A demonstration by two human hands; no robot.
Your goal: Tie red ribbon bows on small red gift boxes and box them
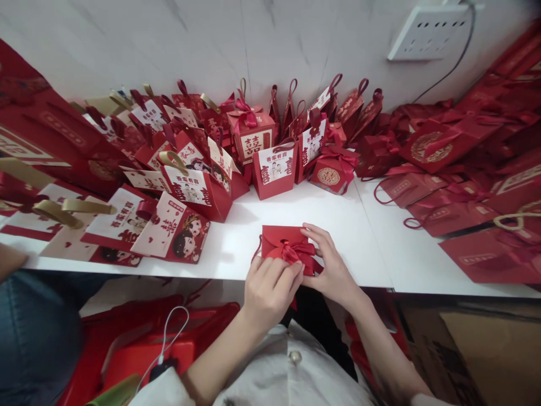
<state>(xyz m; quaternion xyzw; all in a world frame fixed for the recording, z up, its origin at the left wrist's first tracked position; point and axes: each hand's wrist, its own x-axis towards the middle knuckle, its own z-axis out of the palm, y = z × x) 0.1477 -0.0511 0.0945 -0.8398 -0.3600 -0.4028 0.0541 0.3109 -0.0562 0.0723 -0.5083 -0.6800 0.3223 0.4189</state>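
Note:
A small red gift box (pixel 274 234) lies near the front edge of the white table, right in front of me. On its top sits a red ribbon bow (pixel 298 251), and a dark red cord loop (pixel 256 248) sticks out at its left. My left hand (pixel 270 287) is closed at the bow's lower side, thumb and forefinger pinching the ribbon. Around the box's right side curve the fingers of my right hand (pixel 332 265), thumb at the lower edge and fingertips at the upper edge. Part of the bow is hidden behind my fingers.
Several red and white gift boxes (pixel 274 169) with handles crowd the table (pixel 355 225) along the wall and left. Red boxes with ribbons (pixel 494 256) are piled at right. A power strip (pixel 435 34) is on the wall. Below are a red stool (pixel 143 355) and another person's leg (pixel 38 338).

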